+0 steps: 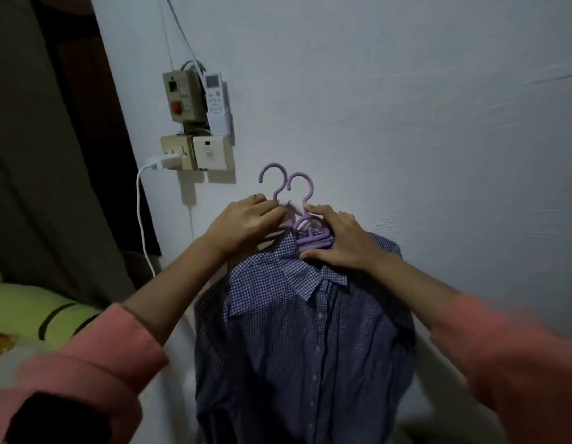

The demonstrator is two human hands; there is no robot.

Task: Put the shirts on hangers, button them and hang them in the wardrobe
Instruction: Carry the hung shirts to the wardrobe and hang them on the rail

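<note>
Two hangers, one shirt, both hands at the necks.
Your left hand (246,225) pinches the left hanger (273,184); your right hand (337,238) grips the right hanger (305,200) carrying the checked shirt (297,331), which hangs straight down against the far wall (406,123).

Your shirts have no table under them — the pale wall (406,123) carries them. A small white hook (292,207) fixed to it sits at the necks of two purple hangers (305,241), just beside your fingers; exactly how they catch is hidden. The blue checked shirt (297,331) hangs flat against the wall. At lower left, the bed (9,354) bears a green pillow (31,309).
</note>
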